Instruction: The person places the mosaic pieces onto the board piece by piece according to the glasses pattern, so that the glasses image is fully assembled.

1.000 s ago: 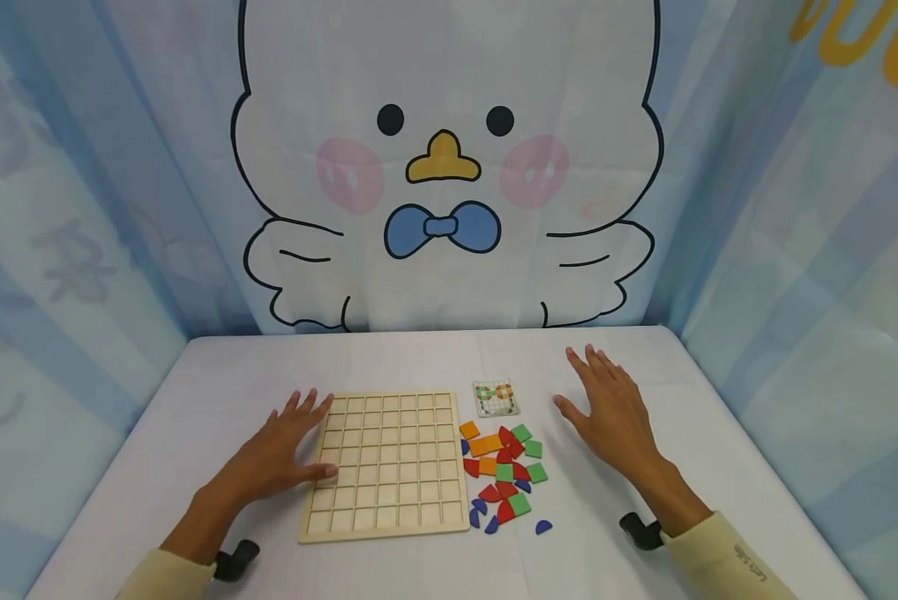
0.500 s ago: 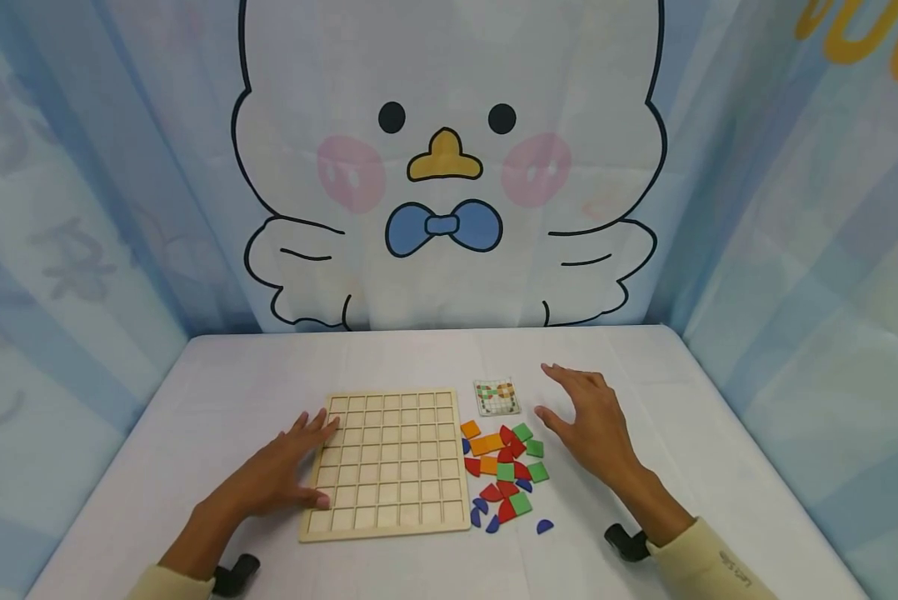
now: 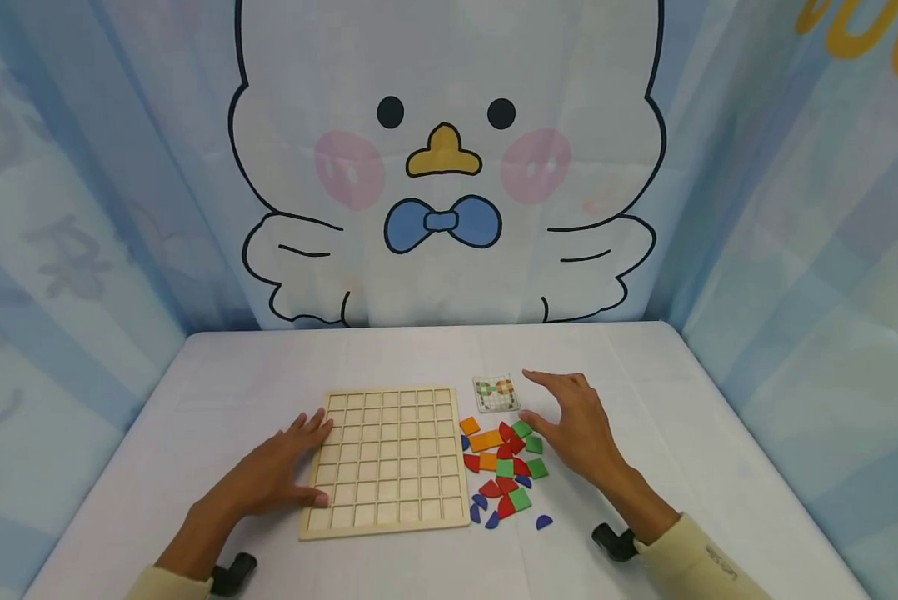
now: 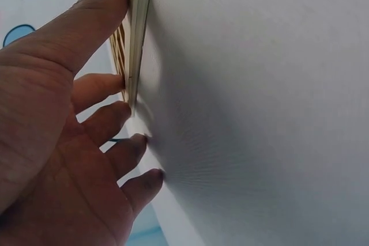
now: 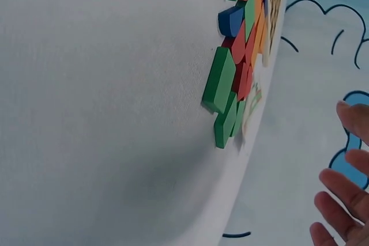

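Note:
My left hand [image 3: 265,475] rests at the left edge of a square wooden grid board [image 3: 385,533], thumb and fingertips on its rim, fingers relaxed. In the left wrist view the thumb and index finger touch the board's side [image 4: 137,44], while the other fingertips reach the tablecloth. My right hand [image 3: 580,429] hovers with nothing in it, thumb and index finger apart, just right of a small printed pattern card [image 3: 496,394]. Below the card lies a cluster of flat pieces: green squares [image 3: 537,468], red quarter circles [image 3: 489,489], orange squares [image 3: 470,426] and blue half circles [image 3: 544,522].
The white-clothed table [image 3: 584,550] runs back to a curtain [image 3: 449,275] printed with a cartoon bird. Blue-striped curtains close both sides. Loose pieces lie right against the board's right edge.
My right hand has moved left towards the card and turned inward, its fingers drawing together. The left hand has slid a little nearer along the board's left edge.

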Demonstrator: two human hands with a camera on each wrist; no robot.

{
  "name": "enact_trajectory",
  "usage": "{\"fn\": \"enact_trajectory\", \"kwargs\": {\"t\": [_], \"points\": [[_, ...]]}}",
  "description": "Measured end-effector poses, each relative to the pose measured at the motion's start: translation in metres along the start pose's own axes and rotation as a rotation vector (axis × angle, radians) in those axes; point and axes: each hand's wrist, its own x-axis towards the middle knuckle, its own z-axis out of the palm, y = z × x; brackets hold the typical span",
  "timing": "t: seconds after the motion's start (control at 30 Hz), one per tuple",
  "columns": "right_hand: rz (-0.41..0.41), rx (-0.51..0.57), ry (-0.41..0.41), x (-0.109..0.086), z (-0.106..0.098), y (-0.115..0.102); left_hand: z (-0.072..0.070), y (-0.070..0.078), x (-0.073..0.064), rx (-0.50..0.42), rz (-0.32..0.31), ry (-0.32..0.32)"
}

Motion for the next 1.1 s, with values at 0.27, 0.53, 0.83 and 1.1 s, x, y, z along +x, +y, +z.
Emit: {"fn": "enact_trajectory", "kwargs": {"t": [0.27,0.53,0.83,1.1], "points": [[0.015,0.015,-0.038,-0.001,0.006,-0.011,0.000,0.002,0.000,0.006,-0.029,-0.006],[0.062,0.054,-0.107,-0.002,0.014,-0.017,0.001,0.002,-0.002,0.018,-0.030,-0.002],[0.081,0.079,-0.185,0.000,0.022,-0.020,-0.001,0.001,-0.002,0.000,-0.035,-0.004],[0.093,0.109,-0.259,0.001,0.028,-0.019,0.002,-0.004,-0.003,-0.043,-0.032,0.008]]}}
